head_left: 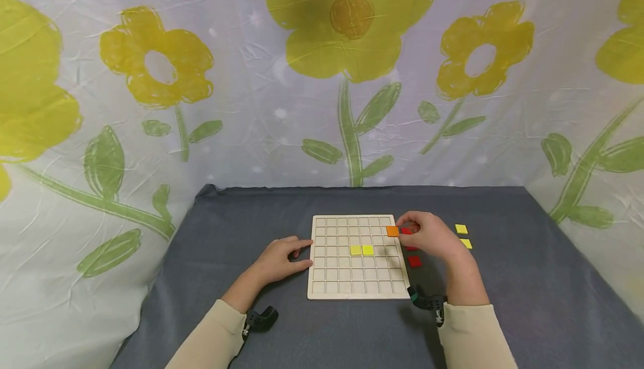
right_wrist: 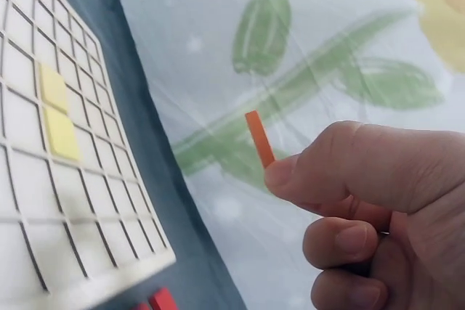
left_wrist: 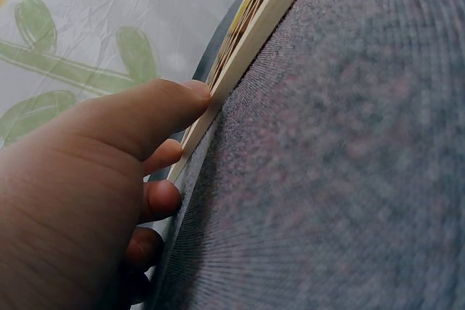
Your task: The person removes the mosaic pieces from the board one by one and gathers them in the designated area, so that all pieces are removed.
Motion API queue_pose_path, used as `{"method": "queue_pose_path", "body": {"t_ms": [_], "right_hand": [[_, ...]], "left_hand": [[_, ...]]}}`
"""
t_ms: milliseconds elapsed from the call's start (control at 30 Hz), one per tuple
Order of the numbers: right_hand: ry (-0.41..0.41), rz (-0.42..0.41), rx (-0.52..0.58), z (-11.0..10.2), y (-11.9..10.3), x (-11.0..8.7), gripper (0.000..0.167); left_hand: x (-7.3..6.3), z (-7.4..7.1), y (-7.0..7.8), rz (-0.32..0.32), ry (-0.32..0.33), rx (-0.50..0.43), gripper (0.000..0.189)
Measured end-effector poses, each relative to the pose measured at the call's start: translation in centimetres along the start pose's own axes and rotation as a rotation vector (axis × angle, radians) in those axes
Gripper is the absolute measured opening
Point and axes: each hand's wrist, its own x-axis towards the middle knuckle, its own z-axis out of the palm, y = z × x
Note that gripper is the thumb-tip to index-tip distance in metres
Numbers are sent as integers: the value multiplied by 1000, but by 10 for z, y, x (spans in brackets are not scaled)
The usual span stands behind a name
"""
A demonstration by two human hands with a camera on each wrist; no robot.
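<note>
A wooden grid board (head_left: 334, 289) lies on the dark cloth, with two yellow tiles (head_left: 361, 250) side by side in its cells. My right hand (head_left: 431, 236) pinches an orange square tile (head_left: 392, 231) between thumb and finger, above the board's upper right edge. In the right wrist view the orange tile (right_wrist: 259, 139) appears nearly edge-on, raised off the board. The thumb and a finger of my left hand (head_left: 279, 259) touch the board's left edge; in the left wrist view the thumb (left_wrist: 171, 107) rests against the wooden rim.
Red tiles (head_left: 414, 261) lie just right of the board, partly hidden by my right hand. Farther right are two more yellow tiles (head_left: 461, 228). A flower-patterned curtain (head_left: 241, 134) hangs behind and beside the table (head_left: 312, 335).
</note>
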Motion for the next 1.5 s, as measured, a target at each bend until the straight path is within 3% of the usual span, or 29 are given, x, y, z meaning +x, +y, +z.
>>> {"method": "queue_pose_path", "body": {"t_ms": [433, 767, 1167, 1500], "right_hand": [[-18, 69, 29, -21, 37, -8, 27], [-30, 139, -12, -32, 63, -19, 28], [-127, 277, -42, -27, 89, -17, 21], [-125, 296, -45, -22, 92, -14, 19]], "left_hand": [[-2, 0, 1, 40, 36, -5, 51], [-2, -1, 1, 22, 25, 0, 52], [-2, 1, 1, 8, 21, 10, 53], [-2, 0, 1, 14, 24, 3, 52]]}}
